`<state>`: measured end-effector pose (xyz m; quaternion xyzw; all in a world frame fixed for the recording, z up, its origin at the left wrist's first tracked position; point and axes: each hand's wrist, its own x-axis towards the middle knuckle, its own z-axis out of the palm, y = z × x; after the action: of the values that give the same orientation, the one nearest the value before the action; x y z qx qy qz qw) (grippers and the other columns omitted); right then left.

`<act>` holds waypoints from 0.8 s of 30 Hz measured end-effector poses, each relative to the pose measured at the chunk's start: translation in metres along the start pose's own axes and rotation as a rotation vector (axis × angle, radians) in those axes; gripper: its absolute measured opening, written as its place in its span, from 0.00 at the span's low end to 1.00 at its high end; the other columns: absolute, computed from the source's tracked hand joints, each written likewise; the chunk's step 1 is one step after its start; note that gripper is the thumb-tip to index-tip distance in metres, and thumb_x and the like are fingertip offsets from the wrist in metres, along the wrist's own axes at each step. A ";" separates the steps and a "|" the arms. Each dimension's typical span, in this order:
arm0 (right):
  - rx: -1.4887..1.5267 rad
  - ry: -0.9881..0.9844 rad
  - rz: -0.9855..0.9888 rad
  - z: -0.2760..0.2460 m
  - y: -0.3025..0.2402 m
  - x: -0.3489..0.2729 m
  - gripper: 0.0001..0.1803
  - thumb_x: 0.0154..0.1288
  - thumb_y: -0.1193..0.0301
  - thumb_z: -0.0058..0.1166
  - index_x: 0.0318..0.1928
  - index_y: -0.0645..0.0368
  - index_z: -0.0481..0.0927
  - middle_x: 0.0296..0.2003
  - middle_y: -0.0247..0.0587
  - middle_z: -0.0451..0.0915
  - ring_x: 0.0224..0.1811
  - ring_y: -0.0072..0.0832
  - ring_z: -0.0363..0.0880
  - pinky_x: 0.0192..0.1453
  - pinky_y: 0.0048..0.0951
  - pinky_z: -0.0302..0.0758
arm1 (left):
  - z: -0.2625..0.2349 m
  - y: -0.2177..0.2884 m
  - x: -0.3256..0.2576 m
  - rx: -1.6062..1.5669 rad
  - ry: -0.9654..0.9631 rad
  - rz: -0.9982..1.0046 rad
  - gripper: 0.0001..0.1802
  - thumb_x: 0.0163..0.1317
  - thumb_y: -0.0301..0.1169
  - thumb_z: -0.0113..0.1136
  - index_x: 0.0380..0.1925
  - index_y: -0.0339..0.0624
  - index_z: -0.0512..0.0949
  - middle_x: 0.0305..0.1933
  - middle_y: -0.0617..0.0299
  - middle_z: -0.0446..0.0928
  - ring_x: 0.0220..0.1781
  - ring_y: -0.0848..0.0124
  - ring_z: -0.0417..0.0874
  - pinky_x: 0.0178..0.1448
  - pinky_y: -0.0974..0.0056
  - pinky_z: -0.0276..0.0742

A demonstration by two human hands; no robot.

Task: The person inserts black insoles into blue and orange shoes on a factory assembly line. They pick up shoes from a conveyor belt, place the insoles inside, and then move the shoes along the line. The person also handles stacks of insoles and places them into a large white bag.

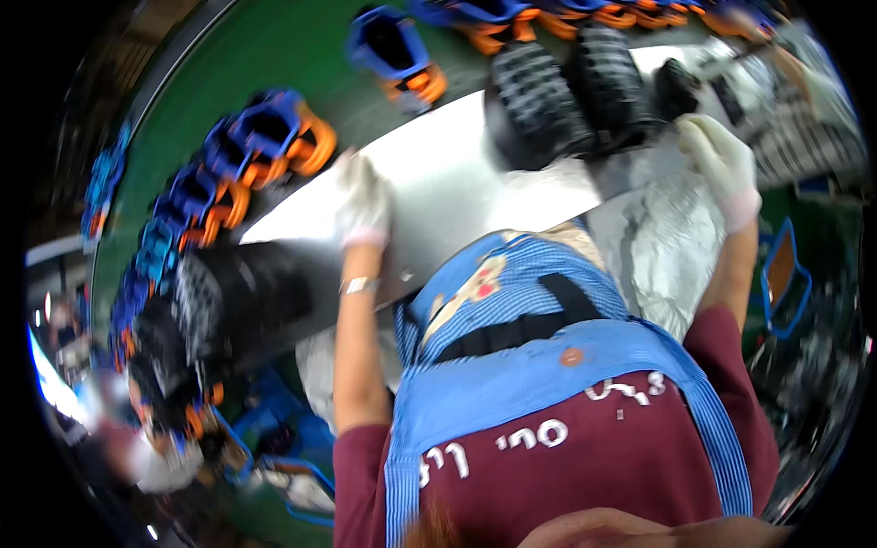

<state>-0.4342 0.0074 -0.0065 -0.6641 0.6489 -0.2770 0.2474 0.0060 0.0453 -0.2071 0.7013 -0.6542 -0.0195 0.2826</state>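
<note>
My left hand (364,199), in a white glove, is over the far edge of a white board (438,173). Motion smears its fingers, so what they hold, if anything, cannot be made out. Just left of it stands a blue and orange shoe (290,135). My right hand (722,166), also gloved, has its fingers curled in beside a dark black piece (676,89); whether they grip anything is hidden. Between my hands, nearer the right one, two black pieces with treaded surfaces, like shoe soles (539,105), lie side by side on the board.
Blue and orange shoes (393,50) line a green surface (228,68) beyond the board. Black treaded pieces (237,292) sit at the board's left end. A crumpled silvery sheet (676,242) lies below my right hand. Another person's gloved hand (822,96) is at far right.
</note>
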 end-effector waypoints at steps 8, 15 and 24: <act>-0.095 0.223 0.088 -0.018 0.053 0.027 0.18 0.67 0.58 0.55 0.43 0.60 0.83 0.29 0.42 0.83 0.30 0.29 0.83 0.38 0.29 0.78 | -0.028 -0.056 -0.032 0.240 0.084 -0.139 0.23 0.68 0.34 0.51 0.60 0.35 0.73 0.65 0.38 0.68 0.67 0.46 0.68 0.71 0.52 0.62; -0.335 0.431 -0.041 0.001 0.126 0.052 0.22 0.64 0.54 0.57 0.52 0.53 0.80 0.44 0.47 0.81 0.45 0.41 0.81 0.51 0.36 0.76 | -0.043 0.011 0.000 0.110 0.316 -0.065 0.19 0.64 0.29 0.57 0.55 0.36 0.77 0.57 0.43 0.73 0.59 0.51 0.74 0.65 0.54 0.68; -0.524 0.273 0.067 0.017 0.153 0.108 0.27 0.61 0.51 0.58 0.55 0.53 0.76 0.52 0.49 0.78 0.57 0.46 0.75 0.62 0.41 0.71 | -0.021 0.082 0.090 0.047 0.088 0.200 0.25 0.60 0.30 0.62 0.58 0.41 0.75 0.58 0.47 0.74 0.59 0.51 0.76 0.62 0.56 0.72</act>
<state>-0.5333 -0.1066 -0.1193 -0.6402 0.7471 -0.1784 -0.0128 -0.0476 -0.0298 -0.1240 0.6392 -0.7081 0.0550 0.2948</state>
